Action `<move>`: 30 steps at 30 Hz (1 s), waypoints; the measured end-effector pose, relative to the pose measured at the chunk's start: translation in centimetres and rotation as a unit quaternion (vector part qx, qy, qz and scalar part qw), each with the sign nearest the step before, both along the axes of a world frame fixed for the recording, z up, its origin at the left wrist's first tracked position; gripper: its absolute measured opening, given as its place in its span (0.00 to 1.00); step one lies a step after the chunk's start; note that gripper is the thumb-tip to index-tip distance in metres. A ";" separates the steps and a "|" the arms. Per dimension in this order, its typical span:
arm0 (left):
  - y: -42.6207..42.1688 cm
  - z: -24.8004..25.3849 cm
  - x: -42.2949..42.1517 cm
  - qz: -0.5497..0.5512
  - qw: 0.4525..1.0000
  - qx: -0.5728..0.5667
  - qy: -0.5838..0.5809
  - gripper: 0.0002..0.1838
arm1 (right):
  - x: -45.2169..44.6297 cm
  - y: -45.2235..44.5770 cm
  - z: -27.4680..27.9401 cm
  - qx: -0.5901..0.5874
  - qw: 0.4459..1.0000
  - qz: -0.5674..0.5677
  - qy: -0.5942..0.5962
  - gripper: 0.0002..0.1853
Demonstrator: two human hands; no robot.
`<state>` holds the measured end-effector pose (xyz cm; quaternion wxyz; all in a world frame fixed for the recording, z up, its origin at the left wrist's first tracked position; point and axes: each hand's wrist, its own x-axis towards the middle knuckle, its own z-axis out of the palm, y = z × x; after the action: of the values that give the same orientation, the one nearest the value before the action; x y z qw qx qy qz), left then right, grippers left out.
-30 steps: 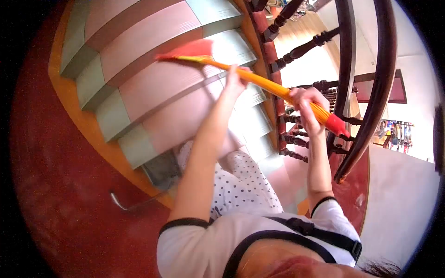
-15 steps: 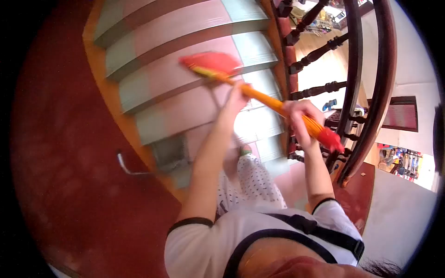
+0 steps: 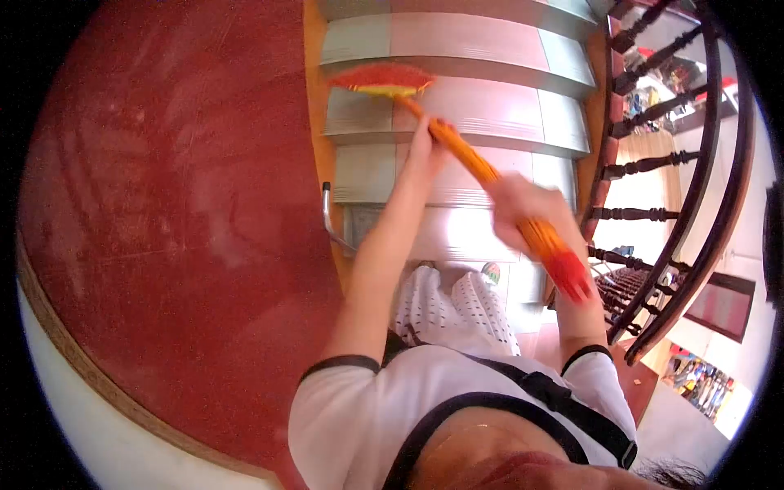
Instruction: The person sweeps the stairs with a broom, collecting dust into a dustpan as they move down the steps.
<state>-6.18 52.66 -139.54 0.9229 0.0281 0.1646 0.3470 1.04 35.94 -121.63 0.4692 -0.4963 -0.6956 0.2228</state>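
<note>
An orange-handled broom (image 3: 469, 160) slants across the view, its red and yellow bristle head (image 3: 384, 79) over a stair tread at the upper left. My left hand (image 3: 428, 145) is closed round the handle not far below the head. Higher on the shaft, near its red end cap, my right hand (image 3: 527, 208) grips it with the fingers wrapped round; this hand is slightly blurred. Pink and pale green steps (image 3: 467, 108) lie beneath the broom.
Dark wooden balusters and a curved handrail (image 3: 709, 171) run along the right. A dark red wall (image 3: 188, 180) fills the left. Beside the stairs stands a dustpan (image 3: 359, 224) with a metal handle. Sandalled feet show on a lower step.
The view has turned, so the stairs now run more upright and further right. Both hands have kept hold of the broom, whose handle now slants more steeply. The bristle head lies nearer the stairs' left edge.
</note>
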 end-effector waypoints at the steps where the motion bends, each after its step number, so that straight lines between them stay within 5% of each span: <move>1: 3.6 -1.0 0.6 0.034 0.999 0.002 -0.042 0.08 | -1.0 3.2 -1.1 -0.055 0.998 -0.027 -0.003 0.05; 4: 7.6 -9.2 -1.2 0.121 0.989 -0.014 0.087 0.07 | -2.5 8.9 -6.5 -0.113 0.993 0.012 0.007 0.05; 7: 2.5 -8.9 -5.2 0.093 0.987 -0.129 0.011 0.06 | -3.0 5.7 -6.3 -0.144 0.988 0.061 -0.015 0.06; 8: -0.8 -8.9 -5.8 0.098 0.985 -0.135 0.044 0.06 | -2.5 3.3 -4.4 -0.236 0.962 0.081 0.108 0.08; 10: -6.4 -3.5 -6.1 0.042 0.981 -0.158 0.103 0.06 | 0.2 -0.8 -2.2 -0.140 0.970 0.127 0.152 0.10; 12: -9.3 -2.1 -4.3 -0.014 0.983 -0.153 0.099 0.06 | 0.9 -4.6 0.2 -0.099 0.972 0.046 0.206 0.10; 15: -14.1 0.4 -1.1 -0.139 0.975 -0.174 -0.022 0.06 | 0.3 -10.4 3.4 -0.045 0.992 0.016 0.119 0.13; 20: -20.2 3.8 7.6 -0.367 0.922 -0.126 0.015 0.08 | 0.3 -17.8 4.7 0.097 0.962 -0.228 0.112 0.18; 22: -23.8 3.4 10.9 -0.439 0.885 -0.126 0.091 0.08 | 0.7 -19.4 4.3 0.139 0.929 -0.316 0.132 0.11; 25: -28.8 -0.3 16.7 -0.500 0.837 -0.163 0.151 0.10 | 3.6 -22.2 1.3 0.119 0.906 -0.388 0.117 0.07; 30: -32.9 -5.0 27.1 -0.465 0.855 -0.181 0.137 0.09 | 11.3 -24.6 -3.5 -0.001 0.824 -0.561 0.079 0.04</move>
<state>20.92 19.78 -144.58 0.9334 -0.0189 0.3174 -0.1663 12.29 11.32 -125.09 0.5662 -0.7821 -0.2573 -0.0396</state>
